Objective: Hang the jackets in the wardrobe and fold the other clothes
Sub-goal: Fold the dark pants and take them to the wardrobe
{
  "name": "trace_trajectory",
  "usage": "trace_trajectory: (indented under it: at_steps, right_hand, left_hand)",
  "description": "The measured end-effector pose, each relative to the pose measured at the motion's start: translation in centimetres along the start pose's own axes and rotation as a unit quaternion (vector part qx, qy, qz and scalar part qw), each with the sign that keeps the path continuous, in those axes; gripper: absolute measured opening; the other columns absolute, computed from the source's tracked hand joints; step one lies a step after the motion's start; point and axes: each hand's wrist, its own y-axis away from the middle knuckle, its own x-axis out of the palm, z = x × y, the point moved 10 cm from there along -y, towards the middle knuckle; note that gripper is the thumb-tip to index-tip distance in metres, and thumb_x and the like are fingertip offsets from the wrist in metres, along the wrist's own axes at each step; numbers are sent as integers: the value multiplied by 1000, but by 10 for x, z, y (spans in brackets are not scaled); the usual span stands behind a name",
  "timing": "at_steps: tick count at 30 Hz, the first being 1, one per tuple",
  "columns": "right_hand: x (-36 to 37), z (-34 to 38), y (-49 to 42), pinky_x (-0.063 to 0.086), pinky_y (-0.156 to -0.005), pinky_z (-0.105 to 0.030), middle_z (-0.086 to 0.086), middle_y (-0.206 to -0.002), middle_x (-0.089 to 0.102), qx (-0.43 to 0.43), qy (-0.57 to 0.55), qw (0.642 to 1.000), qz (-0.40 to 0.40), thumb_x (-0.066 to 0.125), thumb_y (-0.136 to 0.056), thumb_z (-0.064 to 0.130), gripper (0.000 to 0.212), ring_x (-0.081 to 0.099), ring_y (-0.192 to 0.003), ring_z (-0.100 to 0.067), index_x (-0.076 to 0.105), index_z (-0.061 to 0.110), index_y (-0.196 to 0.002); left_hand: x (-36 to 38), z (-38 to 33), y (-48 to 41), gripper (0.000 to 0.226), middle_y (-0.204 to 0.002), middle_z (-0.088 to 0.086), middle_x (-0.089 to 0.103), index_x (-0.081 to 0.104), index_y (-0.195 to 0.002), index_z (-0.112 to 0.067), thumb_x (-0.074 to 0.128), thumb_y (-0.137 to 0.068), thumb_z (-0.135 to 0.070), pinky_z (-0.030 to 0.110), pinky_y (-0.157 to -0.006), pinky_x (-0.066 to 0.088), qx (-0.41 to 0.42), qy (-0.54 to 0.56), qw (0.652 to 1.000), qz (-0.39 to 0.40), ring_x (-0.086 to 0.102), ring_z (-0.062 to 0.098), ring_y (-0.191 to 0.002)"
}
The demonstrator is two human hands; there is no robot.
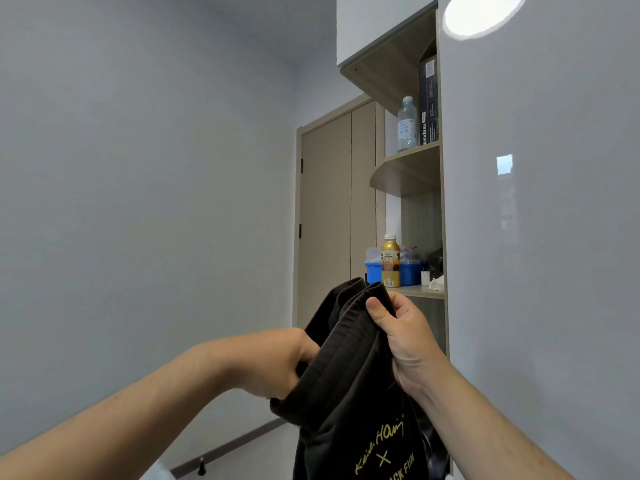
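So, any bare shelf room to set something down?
The lower shelf is crowded by the yellow bottle, blue tubs and tissue; only its front strip is bare. The upper shelf has a sliver left of the water bottle.

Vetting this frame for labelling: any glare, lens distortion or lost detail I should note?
Head view: a blown-out round glare tops the glossy wardrobe panel, a small square reflection below it. Head view: wide-angle bend tilts the door and shelves. Head view: soft, even light; the dark garment loses fold detail, yet its yellow print reads.
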Motion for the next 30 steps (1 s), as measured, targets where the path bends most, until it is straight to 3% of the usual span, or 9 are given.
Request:
trace_trajectory:
  at_steps: [4,8,10,12,14,17,21,26,30]
  right_hand:
    - [-8,-1,0,60,-67,-33,-15,-98,74,8,-17,1000,-7,72,-77,23,37,73,-88,-29,67,3,-108]
    - [-10,-5,0,60,-63,-33,-14,-92,73,23,-57,998,0,67,-80,23,42,73,-81,-26,62,-1,-114]
    - [-12,-11,2,60,-61,-34,-14,-89,74,48,-98,994,5,64,-82,27,41,73,-78,-26,62,0,-113]
    - [-20,-18,5,60,-57,-33,-14,-84,75,77,-135,988,-11,59,-88,31,35,74,-73,-26,64,2,-107]
    - [-33,-21,6,59,-52,-30,-11,-76,74,79,-137,987,-38,50,-96,33,33,73,-65,-23,65,3,-100]
    - [-50,-25,9,58,-51,-30,-9,-71,73,67,-147,984,-76,45,-101,34,36,72,-61,-21,64,5,-98]
    - [-51,-39,18,59,-54,-33,-13,-76,73,103,-176,976,-80,51,-95,36,37,73,-65,-27,69,3,-91]
    - [-55,-47,20,58,-61,-35,-14,-79,72,114,-187,973,-76,58,-85,36,36,73,-68,-28,73,2,-83]
    - [-58,-50,17,59,-55,-35,-14,-75,72,108,-200,971,-74,56,-90,34,41,73,-65,-28,75,2,-75]
  left_hand:
    - [12,-9,-3,15,-74,-12,64,70,-88,-25,56,-94,-26,18,-53,47,53,209,976,10,59,5,-64]
    - [22,-7,-10,28,-108,2,68,62,-120,-20,63,-94,-28,18,-56,53,71,357,931,-5,68,12,-84]
    - [27,-7,-13,40,-117,0,67,59,-123,-26,74,-86,-29,20,-59,54,71,367,927,-31,69,12,-85]
    - [36,-7,-16,42,-105,-1,71,60,-117,-37,80,-80,-33,28,-56,55,53,327,941,-67,70,17,-76]
    - [38,-6,-18,38,-111,-11,65,63,-106,-44,80,-76,-29,31,-52,56,50,277,949,-144,71,19,-74]
    - [38,-17,-16,24,-116,-30,49,71,-100,-34,71,-80,-20,24,-55,56,100,158,956,-225,69,7,-77]
    - [56,-30,-17,48,-125,-25,53,68,-111,-33,37,-78,-16,28,-79,53,142,-91,969,-178,61,3,-102]
    - [82,-32,-27,49,-136,-18,43,56,-118,-35,31,-81,-15,37,-64,48,130,-286,944,-102,61,20,-85]
    - [74,-30,-30,27,-105,-7,48,54,-100,-24,36,-82,-15,39,-60,43,72,-285,947,-129,51,21,-71]
